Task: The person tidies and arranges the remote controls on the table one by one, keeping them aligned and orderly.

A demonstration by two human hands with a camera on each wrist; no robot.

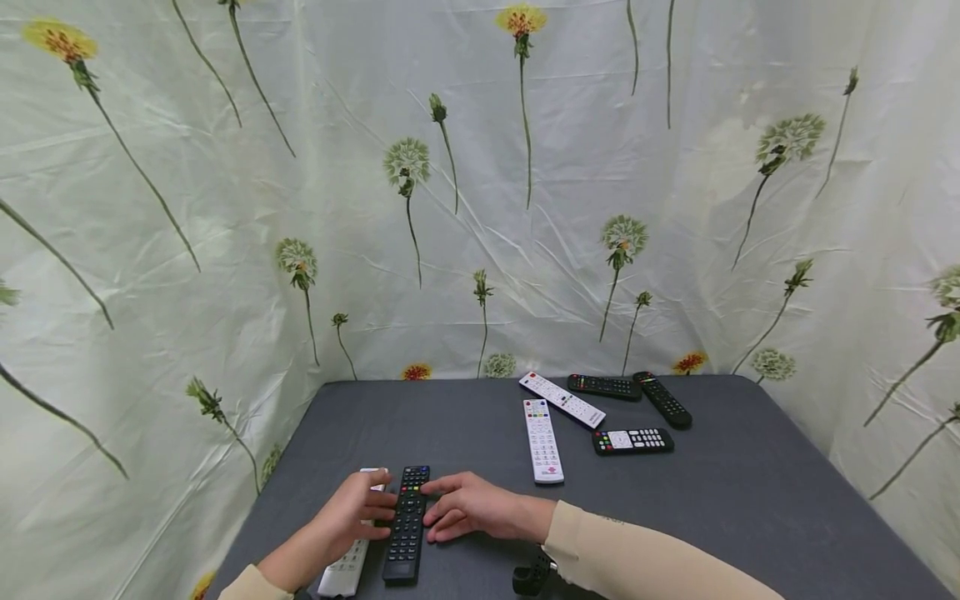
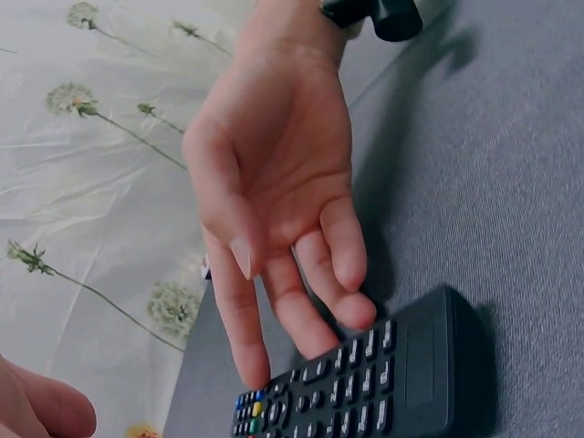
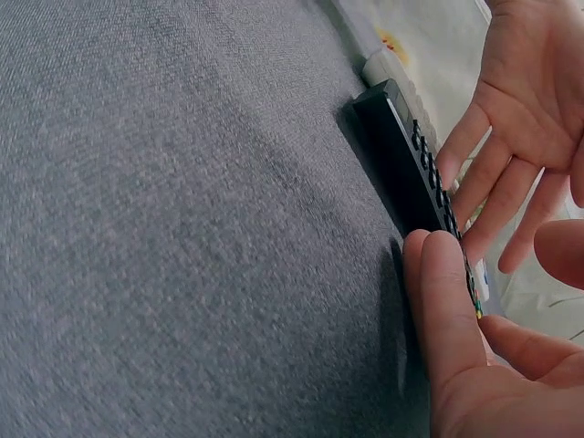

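Note:
A long black remote control [image 1: 406, 525] lies on the dark grey table between my two hands, its buttons facing up. My left hand [image 1: 358, 510] is at its left side, fingers loosely extended and thumb apart, with the fingertips right at the remote's edge. Under and beside that hand lies a white remote control [image 1: 347, 570], partly hidden by it. From the right, my right hand [image 1: 472, 507] reaches in, its fingertips against the black remote's long side. In the right wrist view the right fingers [image 3: 444, 301] overlap the far part of the remote.
Farther back on the grey table [image 1: 420, 421] lie two white remotes [image 1: 543, 442], [image 1: 562, 400] and several black ones, including one with white buttons [image 1: 633, 441]. A flowered curtain [image 1: 450, 250] hangs behind the table. A black wrist device [image 1: 531, 575] sits below the right sleeve.

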